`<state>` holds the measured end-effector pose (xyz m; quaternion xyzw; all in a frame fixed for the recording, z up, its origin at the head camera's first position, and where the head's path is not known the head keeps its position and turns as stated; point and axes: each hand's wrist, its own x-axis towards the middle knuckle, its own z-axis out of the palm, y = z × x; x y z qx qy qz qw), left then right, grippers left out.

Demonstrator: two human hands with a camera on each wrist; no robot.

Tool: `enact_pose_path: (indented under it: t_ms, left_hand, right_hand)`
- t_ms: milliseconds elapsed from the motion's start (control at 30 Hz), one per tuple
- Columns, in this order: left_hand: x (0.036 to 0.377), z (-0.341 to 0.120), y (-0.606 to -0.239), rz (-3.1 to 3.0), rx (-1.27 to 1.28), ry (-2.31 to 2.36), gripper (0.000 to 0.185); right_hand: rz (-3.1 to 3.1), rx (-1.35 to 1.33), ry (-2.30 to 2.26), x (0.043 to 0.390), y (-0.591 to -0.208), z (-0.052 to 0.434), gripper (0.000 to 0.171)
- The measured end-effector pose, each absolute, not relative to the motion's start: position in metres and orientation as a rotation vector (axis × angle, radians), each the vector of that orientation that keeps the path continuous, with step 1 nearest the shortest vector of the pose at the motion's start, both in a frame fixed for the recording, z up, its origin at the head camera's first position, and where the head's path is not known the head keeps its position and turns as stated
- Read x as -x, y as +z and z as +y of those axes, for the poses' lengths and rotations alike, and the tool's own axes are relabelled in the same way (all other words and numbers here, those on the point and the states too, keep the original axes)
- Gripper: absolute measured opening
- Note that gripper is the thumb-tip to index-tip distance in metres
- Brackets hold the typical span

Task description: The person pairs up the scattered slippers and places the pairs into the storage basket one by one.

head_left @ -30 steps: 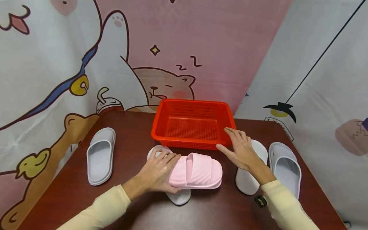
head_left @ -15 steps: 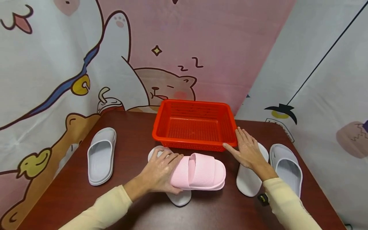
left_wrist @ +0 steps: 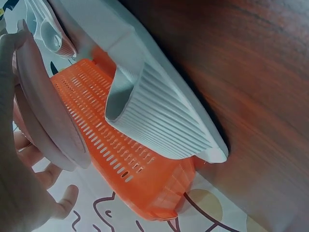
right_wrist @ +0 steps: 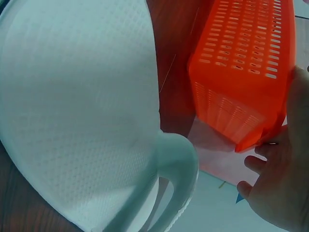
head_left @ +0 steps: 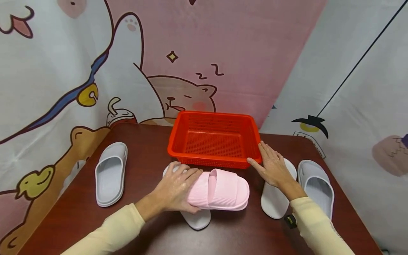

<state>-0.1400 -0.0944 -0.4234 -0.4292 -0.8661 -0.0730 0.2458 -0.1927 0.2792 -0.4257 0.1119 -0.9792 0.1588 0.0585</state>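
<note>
My left hand [head_left: 179,183] grips the heel end of a pink ribbed slipper [head_left: 223,189], which lies crosswise on top of a white slipper [head_left: 197,219]. In the left wrist view my left hand [left_wrist: 19,193] holds the pink slipper [left_wrist: 43,111] by its edge, above the white slipper [left_wrist: 159,121]. My right hand [head_left: 270,162] lies with straight fingers against the front right corner of the red mesh basket [head_left: 213,140]. It rests over another white slipper [head_left: 275,203]. The right wrist view has that white slipper [right_wrist: 82,111], the basket [right_wrist: 246,63] and my right hand [right_wrist: 280,193] at its corner.
A grey slipper [head_left: 109,173] lies at the left of the dark wooden table [head_left: 149,148], and a second grey slipper [head_left: 316,184] lies near the right edge. Cartoon-print curtains close in behind and on both sides. The basket holds nothing.
My right hand has slid forward and to the right, and now lies along the basket's front right corner. My left hand keeps its hold on the pink slipper, which has barely moved.
</note>
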Motion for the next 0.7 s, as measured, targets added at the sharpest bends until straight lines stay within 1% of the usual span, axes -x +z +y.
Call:
enact_pose_path:
  t_ms: [267,700]
  left_hand:
    - [0.149,-0.095,-0.413,-2.363,1.171,-0.172,0.1]
    - [0.175,-0.088,-0.369,-2.44,1.148,-0.168,0.099]
  right_hand:
    - [-2.985,-0.326,0.445,0.196,-0.425,0.28,0.093]
    - [-3.008,-0.337,0.427,0.196,-0.416,0.28,0.091]
